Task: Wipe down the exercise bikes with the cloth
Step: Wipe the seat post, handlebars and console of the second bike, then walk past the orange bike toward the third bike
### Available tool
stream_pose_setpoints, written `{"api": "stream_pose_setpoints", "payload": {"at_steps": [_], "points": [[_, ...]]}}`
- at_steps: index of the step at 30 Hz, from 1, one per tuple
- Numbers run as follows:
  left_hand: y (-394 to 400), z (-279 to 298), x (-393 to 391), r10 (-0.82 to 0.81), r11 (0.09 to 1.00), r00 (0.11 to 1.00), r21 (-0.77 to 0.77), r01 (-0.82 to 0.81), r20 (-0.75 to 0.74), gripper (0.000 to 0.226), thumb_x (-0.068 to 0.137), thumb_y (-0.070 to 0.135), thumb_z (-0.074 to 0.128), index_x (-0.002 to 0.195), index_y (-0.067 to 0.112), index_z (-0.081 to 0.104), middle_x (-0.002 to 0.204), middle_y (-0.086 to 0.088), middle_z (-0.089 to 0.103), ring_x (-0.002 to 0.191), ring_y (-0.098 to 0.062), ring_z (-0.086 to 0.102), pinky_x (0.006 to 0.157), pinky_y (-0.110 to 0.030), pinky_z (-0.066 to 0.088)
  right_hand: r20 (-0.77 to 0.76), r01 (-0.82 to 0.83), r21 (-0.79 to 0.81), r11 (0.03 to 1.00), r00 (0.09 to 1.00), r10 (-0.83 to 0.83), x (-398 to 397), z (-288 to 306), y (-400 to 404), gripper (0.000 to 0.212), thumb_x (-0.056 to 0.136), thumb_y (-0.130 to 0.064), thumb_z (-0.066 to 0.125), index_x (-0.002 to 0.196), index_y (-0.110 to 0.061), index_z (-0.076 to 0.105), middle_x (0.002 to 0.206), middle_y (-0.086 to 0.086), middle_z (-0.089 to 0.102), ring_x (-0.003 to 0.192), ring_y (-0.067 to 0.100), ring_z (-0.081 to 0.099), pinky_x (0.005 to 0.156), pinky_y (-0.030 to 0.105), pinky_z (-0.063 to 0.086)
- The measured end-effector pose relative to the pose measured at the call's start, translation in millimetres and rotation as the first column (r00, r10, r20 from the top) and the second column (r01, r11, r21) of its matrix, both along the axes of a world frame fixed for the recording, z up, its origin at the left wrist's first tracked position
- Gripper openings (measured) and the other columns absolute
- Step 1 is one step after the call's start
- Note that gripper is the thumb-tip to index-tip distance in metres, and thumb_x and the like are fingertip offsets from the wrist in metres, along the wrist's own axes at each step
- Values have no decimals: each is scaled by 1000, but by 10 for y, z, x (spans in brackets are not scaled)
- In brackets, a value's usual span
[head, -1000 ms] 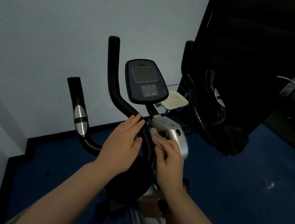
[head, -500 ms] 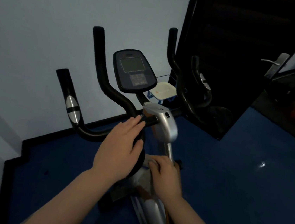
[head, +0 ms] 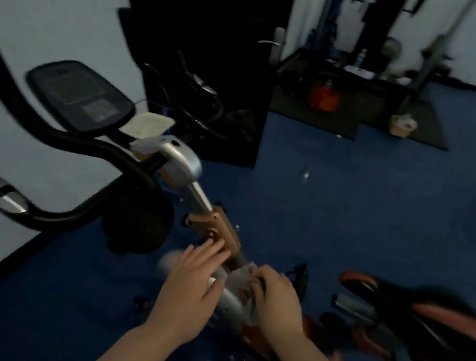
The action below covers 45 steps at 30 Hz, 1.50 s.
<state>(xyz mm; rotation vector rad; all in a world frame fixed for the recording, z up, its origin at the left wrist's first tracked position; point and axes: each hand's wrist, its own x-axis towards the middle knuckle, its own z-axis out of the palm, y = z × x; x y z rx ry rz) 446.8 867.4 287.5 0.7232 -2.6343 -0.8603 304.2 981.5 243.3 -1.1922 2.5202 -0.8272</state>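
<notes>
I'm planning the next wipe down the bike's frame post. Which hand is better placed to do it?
Right hand: it already holds the cloth against the frame post. The left hand rests flat on the post, with no cloth.

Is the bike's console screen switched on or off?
Off, it seems: the console screen looks dark and blank, though the picture is blurred.

A dark blue floor point(head: 346, 210) carried everything, and the exercise bike point(head: 173, 167) stood on it, its frame rising up and away to the left from where the two hands met. Far beyond the grip, to the upper right, a black mat point(head: 347, 118) lay on the floor with an orange object point(head: 325, 96) on it.
</notes>
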Motion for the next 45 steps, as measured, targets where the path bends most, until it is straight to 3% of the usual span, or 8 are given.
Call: {"api": "stream_pose_setpoints", "payload": {"at_steps": [5, 8, 12, 20, 26, 32, 38, 45], "points": [[534, -439, -126, -139, 980, 978, 167, 113, 155, 49, 95, 28, 48, 143, 31, 37, 153, 17, 26, 141, -1, 18, 120, -28, 9, -1, 206, 96, 974, 978, -207, 123, -17, 970, 4, 94, -24, 52, 92, -27, 56, 89, -9, 65, 83, 12, 57, 63, 28, 42], [927, -638, -297, -266, 948, 933, 240, 208, 242, 52, 92, 25, 53, 142, 28, 40, 153, 11, 31, 140, -11, 28, 117, -30, 22, -8, 322, 195, 926, 945, -327, 136, -26, 1583, 5, 96, -29, 48, 99, -27, 53, 94, -6, 65, 84, 15, 59, 61, 30, 43], [1521, -799, -586, -413, 896, 857, 307, 321, 309, 49, 91, 23, 52, 140, 24, 44, 152, 8, 33, 138, -12, 34, 114, -26, 25, -35, 477, 229, 848, 875, -483, 102, -38, 2411, 10, 96, -31, 47, 104, -27, 52, 93, -6, 63, 79, 12, 57, 62, 29, 44], [2968, -823, -1359, -596, 802, 737, 288, 523, 319, 48, 93, 27, 51, 140, 24, 45, 152, 6, 34, 139, -13, 32, 113, -25, 24, -137, 648, 256, 717, 759, -637, -176, -40, 4020, 12, 96, -39, 46, 91, -29, 51, 84, -9, 64, 73, 12, 58, 57, 27, 42], [4225, -866, -2066, -586, 805, 763, 304, 510, 272, 48, 94, 27, 49, 141, 25, 41, 155, 7, 27, 142, -13, 27, 116, -29, 22, -135, 649, 277, 709, 757, -640, -714, -143, 5271, 11, 97, -38, 45, 96, -29, 53, 87, -11, 64, 71, 7, 53, 53, 21, 34], [5191, -937, -2524, -563, 812, 771, 376, 447, 298, 50, 95, 30, 49, 143, 26, 38, 156, 7, 25, 142, -13, 25, 116, -28, 20, -119, 623, 316, 716, 774, -622, -1344, -96, 6172, 14, 97, -34, 44, 101, -27, 55, 92, -10, 65, 80, 10, 59, 58, 23, 38], [5364, -967, -3038, -482, 860, 810, 360, 362, 334, 50, 95, 32, 48, 143, 27, 37, 156, 8, 25, 141, -11, 27, 116, -28, 21, -71, 553, 307, 775, 825, -560, -2101, -206, 6362, 14, 98, -35, 43, 101, -28, 55, 92, -10, 66, 81, 10, 60, 63, 27, 48], [5246, -1168, -3970, -343, 916, 876, 327, 232, 338, 49, 94, 31, 50, 142, 25, 40, 155, 7, 28, 140, -12, 29, 112, -25, 22, -75, 448, 275, 851, 892, -446, -3201, -272, 6202, 13, 97, -37, 44, 101, -30, 54, 90, -10, 66, 78, 9, 59, 58, 24, 40]]}}
